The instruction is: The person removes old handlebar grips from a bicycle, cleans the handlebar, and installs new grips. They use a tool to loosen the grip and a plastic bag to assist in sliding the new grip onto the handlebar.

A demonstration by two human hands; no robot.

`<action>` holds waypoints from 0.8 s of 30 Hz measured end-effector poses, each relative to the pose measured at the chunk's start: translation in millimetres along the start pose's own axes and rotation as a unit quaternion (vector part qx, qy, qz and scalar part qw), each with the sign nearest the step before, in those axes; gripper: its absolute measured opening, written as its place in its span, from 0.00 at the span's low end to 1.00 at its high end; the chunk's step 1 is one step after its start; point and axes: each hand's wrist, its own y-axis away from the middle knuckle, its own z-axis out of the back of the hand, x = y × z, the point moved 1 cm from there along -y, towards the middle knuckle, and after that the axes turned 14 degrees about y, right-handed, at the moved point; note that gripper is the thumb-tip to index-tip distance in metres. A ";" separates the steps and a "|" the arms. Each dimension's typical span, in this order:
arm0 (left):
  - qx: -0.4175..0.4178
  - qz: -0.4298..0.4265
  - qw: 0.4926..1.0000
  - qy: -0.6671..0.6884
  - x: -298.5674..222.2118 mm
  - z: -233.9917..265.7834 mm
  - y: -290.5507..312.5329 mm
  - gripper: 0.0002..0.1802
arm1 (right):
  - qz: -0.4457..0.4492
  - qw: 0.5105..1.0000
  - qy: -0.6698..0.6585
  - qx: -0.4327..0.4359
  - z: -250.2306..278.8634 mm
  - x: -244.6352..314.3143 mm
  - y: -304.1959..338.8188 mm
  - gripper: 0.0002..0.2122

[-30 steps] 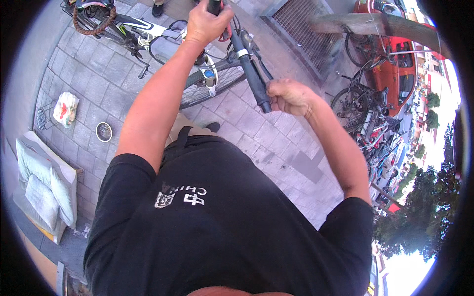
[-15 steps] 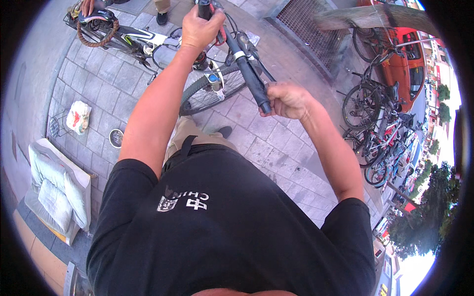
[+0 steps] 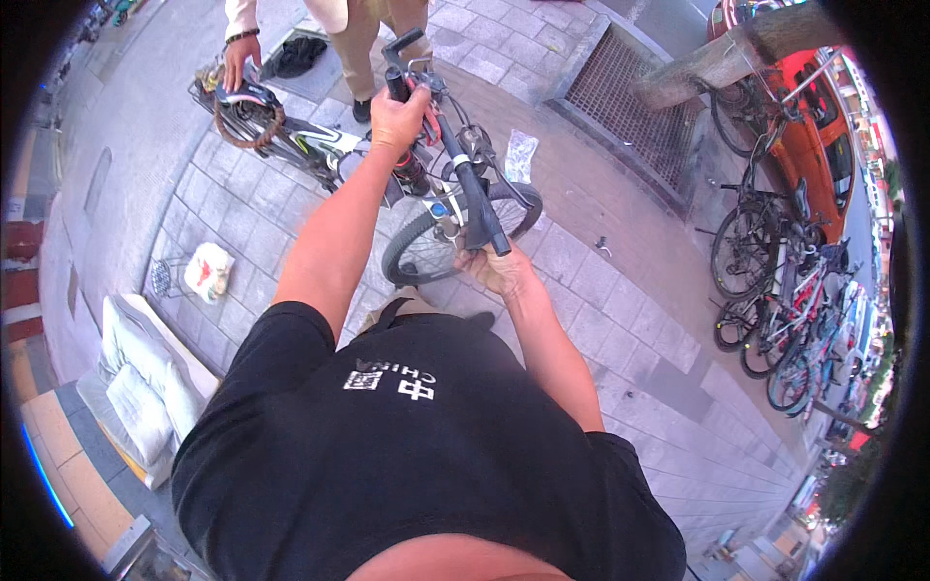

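In front of me stands a bicycle with a white and black frame (image 3: 325,138). My left hand (image 3: 399,121) is closed around the dark handlebar (image 3: 450,145) near its middle, beside a red part. At the near end of the bar is a black handlebar grip (image 3: 477,198) with a flared, flat palm rest. My right hand (image 3: 499,269) has its fingers curled under that grip's end, pressing on the flared part; some fingertips are hidden behind it. Below the bar is the front wheel (image 3: 407,254), by a fork with a blue cap (image 3: 439,209).
Another person's hand (image 3: 240,58) rests on the saddle (image 3: 247,95), with a brown rope-like loop hanging there. A plastic bag (image 3: 208,271) and a cushioned chair (image 3: 140,387) stand left. Right are a metal grate (image 3: 630,107), a tree trunk (image 3: 746,53) and parked bicycles (image 3: 765,281).
The view has shifted, showing more of the other person. My right hand has moved from the side of the grip's end to underneath it; the flared part now shows. My left hand stays on the handlebar.
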 end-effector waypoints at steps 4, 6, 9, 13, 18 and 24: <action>-0.002 0.012 1.000 -0.011 10.3 3.7 -9.0 0.13 | 0.036 0.979 0.178 -0.091 -10.9 13.9 34.2 0.08; -0.005 0.062 0.998 0.021 8.8 3.7 -4.3 0.13 | -0.002 0.996 0.072 -0.043 -10.9 13.2 48.1 0.11; -0.009 0.028 0.999 0.031 6.9 5.6 -1.0 0.12 | -0.042 0.997 -0.056 0.011 -27.9 7.4 53.5 0.16; -0.008 0.022 1.000 0.011 5.6 -7.9 2.3 0.13 | 0.026 0.990 -0.129 0.042 -100.0 -11.5 31.4 0.17; -0.005 0.023 1.000 0.002 14.2 5.0 -1.7 0.16 | 0.155 0.979 -0.048 0.126 -155.0 69.9 49.0 0.17; 0.022 0.050 0.998 -0.022 -4.5 0.5 -5.2 0.18 | 0.245 0.963 0.104 -0.040 -106.6 186.1 116.7 0.19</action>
